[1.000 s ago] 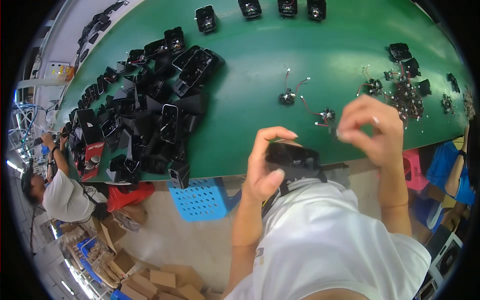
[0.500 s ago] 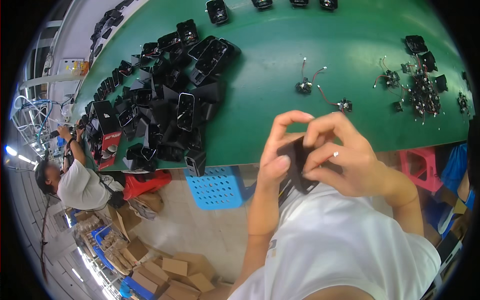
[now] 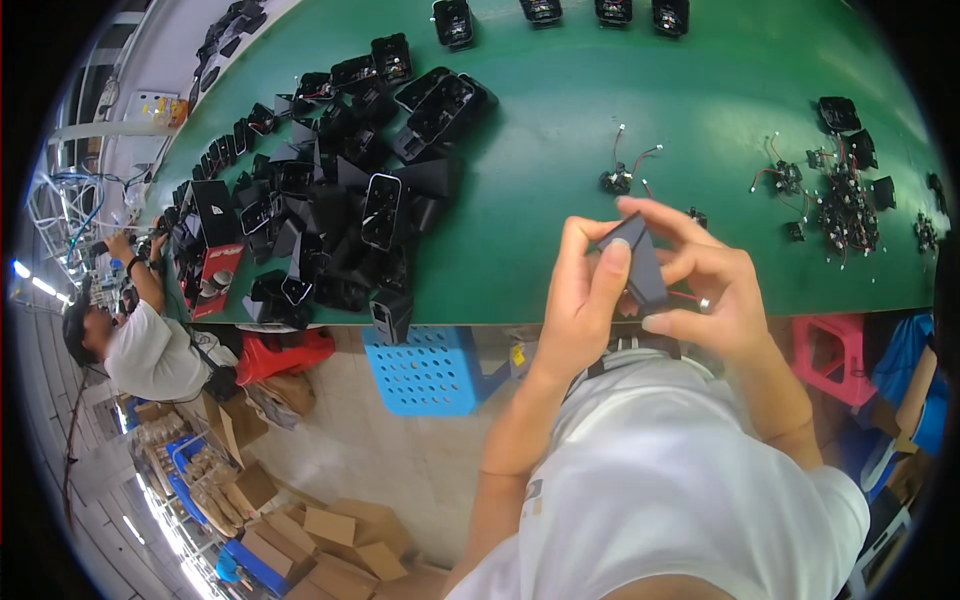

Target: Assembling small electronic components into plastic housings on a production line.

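Between my two hands is a black plastic housing (image 3: 645, 268), tilted, just over the table's near edge. My left hand (image 3: 578, 300) grips its left side, thumb pressed on the face. My right hand (image 3: 722, 290) closes on the right side with its fingertips. A thin red wire with a white connector (image 3: 705, 304) sticks out by my right fingers; its other end is hidden. Past my hands lies a small wired module (image 3: 617, 180), and a second module (image 3: 697, 217) is partly covered by my right hand.
A large heap of black housings (image 3: 345, 200) fills the table's left, beside a black and red box (image 3: 213, 250). Wired modules (image 3: 848, 210) are piled at right. Several housings (image 3: 540, 10) stand along the far side. Below are a blue stool (image 3: 420, 372) and pink stool (image 3: 832, 355). A person (image 3: 150, 350) works at left.
The housing has been turned, so a flat outer face now shows. My right fingers have shifted around it, and the red wire has come into sight. The view has shifted slightly.
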The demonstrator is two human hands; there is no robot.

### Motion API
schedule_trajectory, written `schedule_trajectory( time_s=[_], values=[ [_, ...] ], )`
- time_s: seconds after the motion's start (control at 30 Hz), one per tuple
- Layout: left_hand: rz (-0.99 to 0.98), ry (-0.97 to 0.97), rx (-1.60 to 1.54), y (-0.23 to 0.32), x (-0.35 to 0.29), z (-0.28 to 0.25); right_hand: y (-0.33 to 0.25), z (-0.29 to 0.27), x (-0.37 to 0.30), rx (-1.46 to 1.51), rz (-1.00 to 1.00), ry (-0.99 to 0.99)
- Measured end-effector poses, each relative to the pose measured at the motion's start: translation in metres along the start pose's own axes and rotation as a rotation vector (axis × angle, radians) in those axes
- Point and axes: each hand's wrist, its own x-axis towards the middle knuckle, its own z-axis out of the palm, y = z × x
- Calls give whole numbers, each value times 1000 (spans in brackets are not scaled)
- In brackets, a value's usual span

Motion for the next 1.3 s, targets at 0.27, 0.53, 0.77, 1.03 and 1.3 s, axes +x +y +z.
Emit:
schedule_trajectory(
  time_s=[0.27, 0.53, 0.77, 1.03, 1.3],
  values=[
    [358, 156, 831, 35, 10, -32, 3, -38, -6, 253, 81, 112],
    [530, 290, 1866, 53, 73, -72, -10, -177, 58, -1127, -125, 153],
    [636, 141, 1927, -47, 129, 7, -1, -332, -62, -1435, 148, 249],
    [841, -349, 1130, -180, 75, 206, -148, -374, -441, -1603, 479, 492],
    [387, -431, 637, -98, 0, 86, -56, -354, -234, -1715, 284, 187]
  ],
)
